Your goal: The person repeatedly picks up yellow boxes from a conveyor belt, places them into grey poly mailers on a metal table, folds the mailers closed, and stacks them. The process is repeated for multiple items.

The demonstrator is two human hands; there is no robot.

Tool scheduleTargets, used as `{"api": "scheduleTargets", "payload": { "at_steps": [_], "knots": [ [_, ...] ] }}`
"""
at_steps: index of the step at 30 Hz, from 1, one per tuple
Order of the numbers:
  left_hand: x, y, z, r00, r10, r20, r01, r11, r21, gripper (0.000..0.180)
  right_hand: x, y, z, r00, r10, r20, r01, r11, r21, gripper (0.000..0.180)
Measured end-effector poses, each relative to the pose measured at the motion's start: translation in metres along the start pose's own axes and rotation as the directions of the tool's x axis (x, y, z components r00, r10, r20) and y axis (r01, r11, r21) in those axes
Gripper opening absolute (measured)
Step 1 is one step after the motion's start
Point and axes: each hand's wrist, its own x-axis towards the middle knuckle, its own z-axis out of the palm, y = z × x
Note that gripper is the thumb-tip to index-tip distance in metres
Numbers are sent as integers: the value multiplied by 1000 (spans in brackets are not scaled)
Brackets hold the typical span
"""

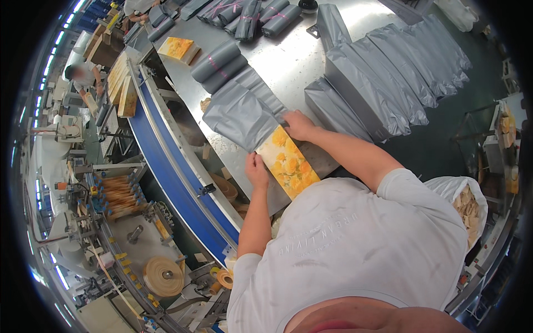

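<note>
In front of me on the metal table lies a long pack with a yellow floral print [288, 162], its near end close to my shirt. The far end of the pack sits in the mouth of a grey plastic bag [236, 114]. My left hand [257, 170] is closed on the left edge of the bag's mouth, beside the pack. Across from it, my right hand [300, 126] grips the right edge of the mouth, fingers partly hidden. Beyond the bag, rolls of grey bags [217, 62] rest on the table.
Filled grey bags [377, 77] stand in a row on the right. More grey rolls [250, 19] and a yellow floral pack [179, 49] lie farther back. A blue conveyor belt [166, 150] runs along the left. Another person [86, 77] works at the far left.
</note>
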Motion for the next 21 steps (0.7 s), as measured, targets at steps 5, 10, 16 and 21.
{"api": "scheduleTargets", "payload": {
  "at_steps": [5, 10, 16, 21],
  "knots": [
    [36, -3, -2, 982, -79, -173, 145, 900, 411, 33, -9, -18, 3, 984, 38, 172, 4, 971, -238, 24],
    [-4, 19, -3, 880, -256, 400, -102, 721, 686, 32, -93, 2, -3, 897, 149, 416, -31, 960, -278, 24],
    [-113, -7, -17, 776, -290, 560, -65, 846, 529, 26, -187, 48, 3, 798, 56, 600, -46, 998, -32, 21],
    [-93, -1, -24, 896, -208, 393, 57, 931, 362, 28, -149, 10, -33, 867, -8, 498, 154, 955, -254, 26]
  ]
}}
